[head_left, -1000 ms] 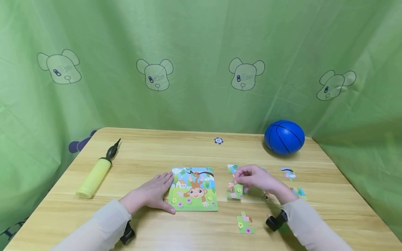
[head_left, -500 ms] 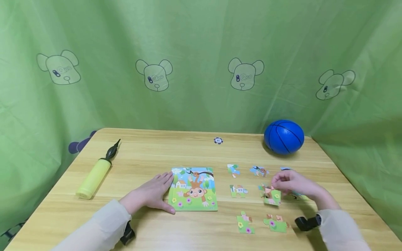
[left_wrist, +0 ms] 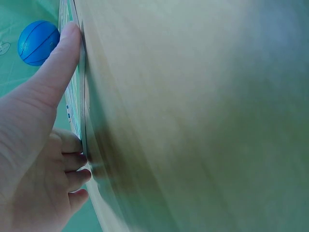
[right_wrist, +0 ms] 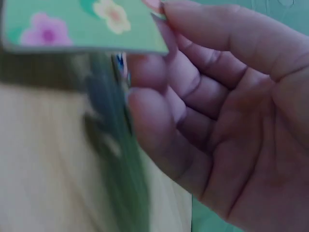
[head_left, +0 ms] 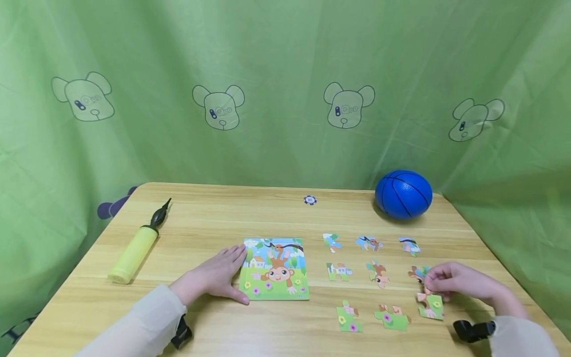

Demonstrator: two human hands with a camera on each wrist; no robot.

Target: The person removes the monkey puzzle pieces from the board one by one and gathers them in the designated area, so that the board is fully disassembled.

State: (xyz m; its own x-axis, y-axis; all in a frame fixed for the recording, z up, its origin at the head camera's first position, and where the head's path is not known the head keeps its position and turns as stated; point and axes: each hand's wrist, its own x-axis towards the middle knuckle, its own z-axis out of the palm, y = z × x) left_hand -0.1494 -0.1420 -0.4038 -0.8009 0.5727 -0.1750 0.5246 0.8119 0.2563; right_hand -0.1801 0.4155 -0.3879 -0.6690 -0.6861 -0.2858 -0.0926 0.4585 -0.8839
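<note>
Here your right hand (head_left: 455, 283) sits at the right end of the loose pieces, well to the right of the puzzle board (head_left: 274, 269). Its fingers (right_wrist: 203, 53) are curled and pinch a green puzzle piece (head_left: 430, 305) by its upper edge; the right wrist view shows the flowered face of that piece (right_wrist: 82, 24) gripped between thumb and fingertips. The piece hangs just above or on the tabletop (head_left: 214, 218); you cannot tell which.

Your left hand (head_left: 217, 275) lies flat against the left edge of the puzzle board, fingers straight and close together, thumb along the lower left corner. The left wrist view confirms the thumb (left_wrist: 55, 63) pressed to the board's edge.

To the right of the puzzle board, the other loose pieces (head_left: 357, 282) lie apart from one another in three rough rows. A blue ball (head_left: 403, 194) rests far behind them, near the back edge. A small blue disc (head_left: 310, 200) lies behind the board. A yellow pump (head_left: 136, 245) lies well to the left of the board.
</note>
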